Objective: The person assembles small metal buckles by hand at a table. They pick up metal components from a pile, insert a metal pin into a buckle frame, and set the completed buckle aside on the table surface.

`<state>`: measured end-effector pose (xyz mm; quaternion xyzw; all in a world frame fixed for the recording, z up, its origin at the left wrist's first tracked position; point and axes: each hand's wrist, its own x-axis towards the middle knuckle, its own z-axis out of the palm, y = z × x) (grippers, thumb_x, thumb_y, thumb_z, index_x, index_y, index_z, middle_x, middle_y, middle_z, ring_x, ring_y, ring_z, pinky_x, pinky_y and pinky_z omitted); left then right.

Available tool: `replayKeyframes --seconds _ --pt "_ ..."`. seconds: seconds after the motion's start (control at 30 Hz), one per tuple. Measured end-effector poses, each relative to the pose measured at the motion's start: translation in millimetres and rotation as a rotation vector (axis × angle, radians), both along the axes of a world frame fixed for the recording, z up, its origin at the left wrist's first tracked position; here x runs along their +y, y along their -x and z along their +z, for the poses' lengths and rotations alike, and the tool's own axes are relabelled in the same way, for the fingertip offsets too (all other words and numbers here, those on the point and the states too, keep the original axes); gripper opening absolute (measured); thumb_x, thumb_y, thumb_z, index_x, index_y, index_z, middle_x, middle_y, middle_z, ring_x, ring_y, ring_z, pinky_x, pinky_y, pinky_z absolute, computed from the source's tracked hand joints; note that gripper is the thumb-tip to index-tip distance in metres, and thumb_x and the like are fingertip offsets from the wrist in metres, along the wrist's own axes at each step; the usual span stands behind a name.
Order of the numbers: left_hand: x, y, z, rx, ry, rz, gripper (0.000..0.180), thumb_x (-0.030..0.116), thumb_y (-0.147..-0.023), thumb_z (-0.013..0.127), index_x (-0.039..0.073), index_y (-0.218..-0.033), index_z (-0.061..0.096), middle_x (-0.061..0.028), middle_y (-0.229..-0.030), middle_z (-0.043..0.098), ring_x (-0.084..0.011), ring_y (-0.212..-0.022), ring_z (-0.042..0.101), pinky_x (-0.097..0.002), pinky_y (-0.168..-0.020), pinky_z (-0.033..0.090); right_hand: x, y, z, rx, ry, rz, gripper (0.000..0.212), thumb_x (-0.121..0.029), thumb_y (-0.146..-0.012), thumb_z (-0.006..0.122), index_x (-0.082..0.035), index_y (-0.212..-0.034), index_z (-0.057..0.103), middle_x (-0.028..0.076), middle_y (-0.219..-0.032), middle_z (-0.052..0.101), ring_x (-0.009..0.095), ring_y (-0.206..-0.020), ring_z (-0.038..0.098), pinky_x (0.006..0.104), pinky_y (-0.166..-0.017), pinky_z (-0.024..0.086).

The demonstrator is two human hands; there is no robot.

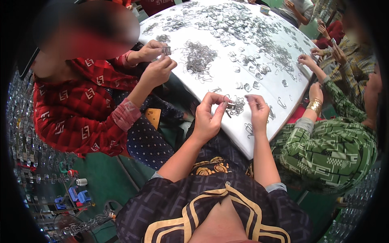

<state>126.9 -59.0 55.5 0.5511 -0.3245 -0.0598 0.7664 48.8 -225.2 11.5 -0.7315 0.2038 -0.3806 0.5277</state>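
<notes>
Mid-frame, the left hand (208, 117) pinches a dark piece (230, 107); whether the right hand (259, 111) grips anything, I cannot tell; bent wires (199, 60) heap upper centre.

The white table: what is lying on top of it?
Heaped and scattered bent wire pieces and a small tub; whatever the left hand and right hand cover is hidden.

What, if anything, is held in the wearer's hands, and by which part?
The left hand pinches a small dark piece by its left side; its exact shape is unclear. Whether the right hand holds anything cannot be told.
</notes>
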Motion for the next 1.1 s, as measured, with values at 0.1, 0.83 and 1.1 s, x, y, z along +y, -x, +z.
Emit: replayKeyframes --seconds 0.1,0.83,1.1 --pt "8.6 6.5 4.4 0.047 -0.034 -0.020 0.007 0.004 -0.089 0.059 -0.002 -0.093 0.059 -0.0072 -0.084 0.065 -0.0123 -0.081 0.059 -0.0272 -0.077 0.047 -49.0 -13.3 -40.2 0.203 0.211 -0.195 0.029 -0.022 -0.082 0.072 -0.001 -0.101 0.068 0.012 -0.094 0.065 0.021 -0.084 0.063 0.0314 -0.071 0.050" --pt "22.6 14.9 1.2 -0.088 -0.060 0.031 0.006 0.003 -0.087 0.059 -0.001 -0.092 0.059 -0.0074 -0.083 0.065 -0.0128 -0.077 0.060 -0.0265 -0.072 0.048 -32.4 -17.3 -21.1 0.018 -0.207 -0.018 0.013 -0.007 -0.086 0.065 0.005 -0.089 0.061 0.011 -0.080 0.066 0.017 -0.066 0.067 0.0268 -0.058 0.053" --pt "19.1 25.3 10.6 -0.183 -0.282 0.036 0.007 0.001 -0.084 0.059 -0.001 -0.089 0.055 -0.0132 -0.082 0.063 -0.0254 -0.076 0.062 -0.0333 -0.072 0.048 45.0 20.8 57.5 -0.116 -0.398 0.305 0.013 -0.003 -0.087 0.064 0.006 -0.096 0.059 0.011 -0.086 0.067 0.013 -0.070 0.065 0.0236 -0.064 0.054"
